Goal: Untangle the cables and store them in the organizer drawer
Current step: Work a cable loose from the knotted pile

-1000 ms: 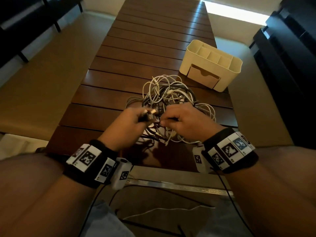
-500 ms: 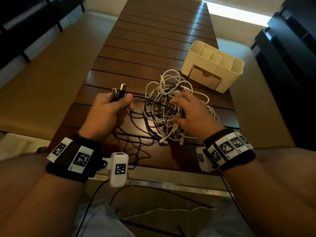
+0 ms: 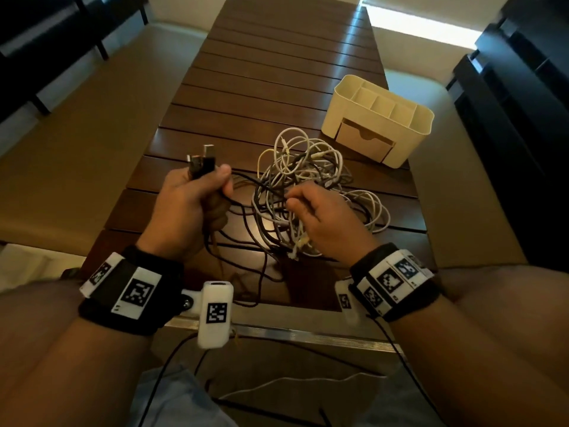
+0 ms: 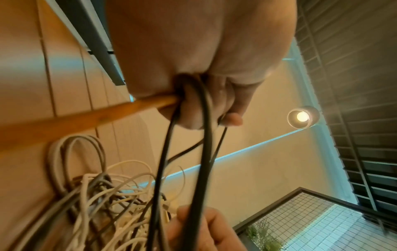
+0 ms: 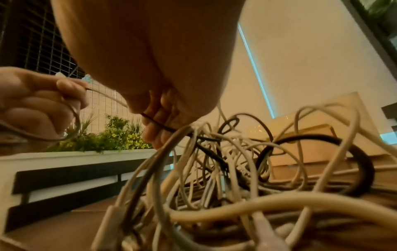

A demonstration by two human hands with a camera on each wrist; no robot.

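Observation:
A tangle of white, grey and black cables (image 3: 308, 186) lies on the brown slatted table (image 3: 277, 72). My left hand (image 3: 197, 195) grips several dark cables, their USB plugs (image 3: 201, 161) sticking up out of the fist; the black strands (image 4: 182, 161) hang from it toward the pile. My right hand (image 3: 320, 217) sits over the near side of the tangle and pinches a thin black cable (image 5: 159, 125) between its fingertips. The cream organizer (image 3: 378, 118) stands beyond the pile at the right, its front drawer (image 3: 363, 141) closed.
The table's metal near edge (image 3: 292, 334) runs just below my wrists. Loose white and black wires (image 3: 292, 383) hang under it near my lap. Beige bench seats flank the table. A planter with greenery (image 5: 103, 135) stands off to the left.
My left hand has lifted away to the left with the dark cables and plugs, drawing black strands out of the tangle. My right hand moved onto the pile, then drew back to pinch a black strand.

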